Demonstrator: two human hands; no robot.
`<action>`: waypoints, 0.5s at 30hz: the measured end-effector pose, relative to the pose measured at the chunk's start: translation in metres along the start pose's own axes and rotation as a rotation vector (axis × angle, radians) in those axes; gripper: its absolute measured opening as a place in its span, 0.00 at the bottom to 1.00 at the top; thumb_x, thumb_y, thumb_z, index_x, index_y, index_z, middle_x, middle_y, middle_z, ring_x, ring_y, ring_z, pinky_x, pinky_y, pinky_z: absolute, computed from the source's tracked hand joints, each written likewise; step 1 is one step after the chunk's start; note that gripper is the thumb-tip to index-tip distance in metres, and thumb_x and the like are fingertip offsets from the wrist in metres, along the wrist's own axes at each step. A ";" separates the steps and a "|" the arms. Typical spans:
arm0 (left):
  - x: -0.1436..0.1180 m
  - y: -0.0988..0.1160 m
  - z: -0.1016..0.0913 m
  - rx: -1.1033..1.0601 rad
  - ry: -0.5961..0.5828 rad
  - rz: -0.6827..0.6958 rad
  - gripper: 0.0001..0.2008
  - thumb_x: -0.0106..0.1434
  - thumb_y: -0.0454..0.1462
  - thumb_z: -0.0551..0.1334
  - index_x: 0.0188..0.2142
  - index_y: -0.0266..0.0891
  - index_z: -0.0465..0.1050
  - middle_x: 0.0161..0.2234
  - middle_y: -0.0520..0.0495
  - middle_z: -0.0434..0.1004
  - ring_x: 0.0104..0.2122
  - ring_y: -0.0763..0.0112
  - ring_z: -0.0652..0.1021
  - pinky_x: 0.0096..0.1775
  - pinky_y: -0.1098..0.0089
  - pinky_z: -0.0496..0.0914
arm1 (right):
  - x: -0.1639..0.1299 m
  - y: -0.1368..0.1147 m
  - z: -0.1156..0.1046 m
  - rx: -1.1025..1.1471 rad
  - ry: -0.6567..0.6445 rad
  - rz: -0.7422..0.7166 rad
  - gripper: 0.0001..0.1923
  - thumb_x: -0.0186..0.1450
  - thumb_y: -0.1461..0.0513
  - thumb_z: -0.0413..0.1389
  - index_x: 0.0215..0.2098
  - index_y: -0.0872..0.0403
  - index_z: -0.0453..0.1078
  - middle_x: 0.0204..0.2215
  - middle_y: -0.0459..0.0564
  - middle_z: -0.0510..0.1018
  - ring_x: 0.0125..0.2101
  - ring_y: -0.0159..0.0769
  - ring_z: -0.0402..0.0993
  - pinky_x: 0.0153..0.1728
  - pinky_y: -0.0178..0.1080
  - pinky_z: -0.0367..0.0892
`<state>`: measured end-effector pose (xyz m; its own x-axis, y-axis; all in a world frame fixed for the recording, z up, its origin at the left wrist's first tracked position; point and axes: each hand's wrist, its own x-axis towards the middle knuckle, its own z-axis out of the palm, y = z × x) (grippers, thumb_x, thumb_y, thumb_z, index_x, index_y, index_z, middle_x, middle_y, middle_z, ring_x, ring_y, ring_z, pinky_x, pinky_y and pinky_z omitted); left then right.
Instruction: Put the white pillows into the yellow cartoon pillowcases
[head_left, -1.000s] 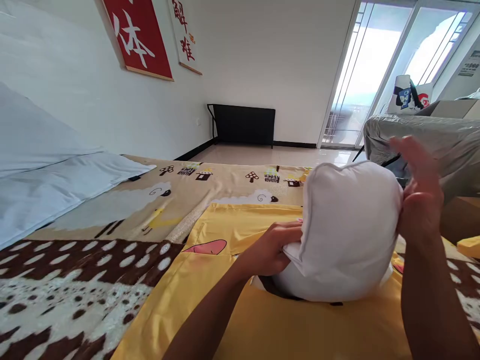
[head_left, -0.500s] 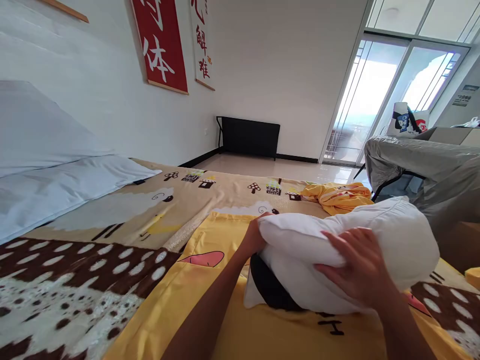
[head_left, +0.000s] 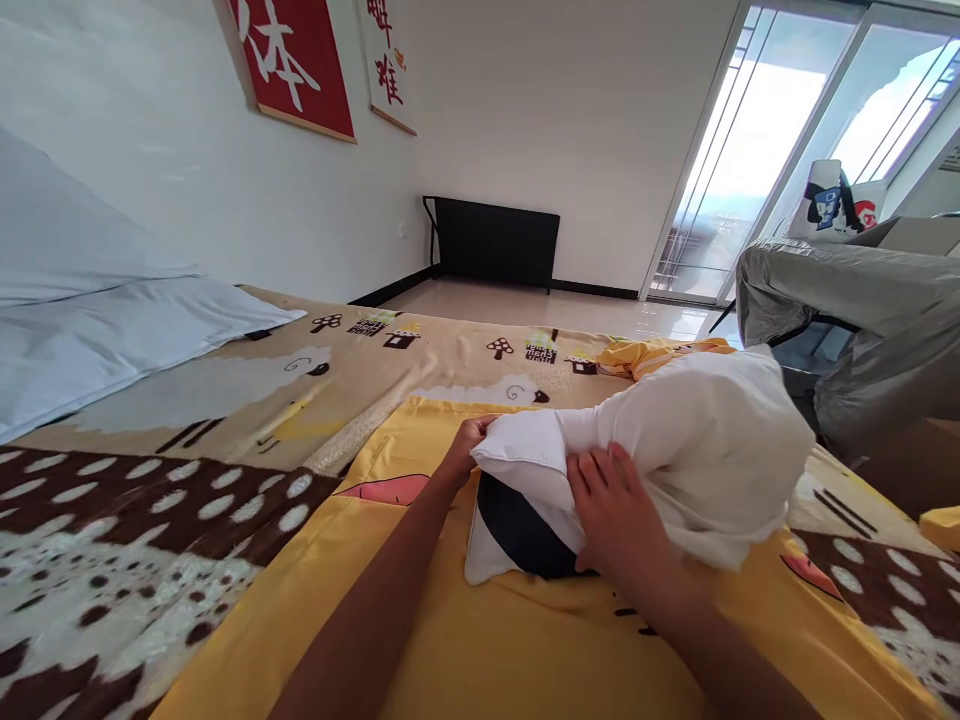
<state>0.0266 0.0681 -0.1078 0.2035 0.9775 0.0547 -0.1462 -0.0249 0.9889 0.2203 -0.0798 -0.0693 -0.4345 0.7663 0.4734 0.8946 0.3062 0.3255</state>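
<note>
1. My left hand (head_left: 466, 447) pinches the white pillow (head_left: 697, 450) corner; right hand (head_left: 611, 505) presses flat, fingers spread.
2. Pillow lies on the yellow cover (head_left: 525, 640); it looks top-heavy, I think it could roll right.
3. Thin pinch may slip.

We see open yellow cover (head_left: 525, 650) before and left of the pillow (head_left: 697, 450); the grey-draped chair (head_left: 862, 310) crowds its right, crumpled yellow cloth (head_left: 652, 355) lies behind.
</note>
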 end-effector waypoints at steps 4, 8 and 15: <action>-0.001 0.003 -0.003 0.084 0.097 0.026 0.14 0.39 0.37 0.67 0.29 0.34 0.77 0.29 0.42 0.80 0.34 0.58 0.77 0.42 0.63 0.68 | 0.007 0.000 0.021 -0.020 -0.046 -0.001 0.44 0.38 0.60 0.71 0.52 0.61 0.65 0.44 0.60 0.72 0.47 0.51 0.64 0.58 0.51 0.52; -0.008 0.020 0.001 0.181 0.208 0.139 0.09 0.44 0.37 0.63 0.27 0.34 0.77 0.30 0.40 0.80 0.36 0.57 0.78 0.43 0.62 0.68 | 0.009 0.003 0.025 0.048 -0.039 -0.016 0.32 0.45 0.67 0.63 0.50 0.60 0.65 0.42 0.57 0.72 0.44 0.47 0.65 0.59 0.48 0.50; -0.052 0.089 0.028 0.398 0.118 0.490 0.12 0.58 0.33 0.52 0.30 0.39 0.76 0.36 0.49 0.80 0.43 0.66 0.76 0.50 0.69 0.66 | 0.016 -0.003 0.034 0.073 0.073 0.048 0.16 0.52 0.72 0.54 0.39 0.57 0.66 0.36 0.53 0.72 0.40 0.43 0.64 0.52 0.46 0.51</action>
<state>0.0305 0.0092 -0.0185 0.0934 0.8487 0.5206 0.1796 -0.5286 0.8296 0.2139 -0.0498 -0.0905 -0.3953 0.7383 0.5465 0.9185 0.3127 0.2420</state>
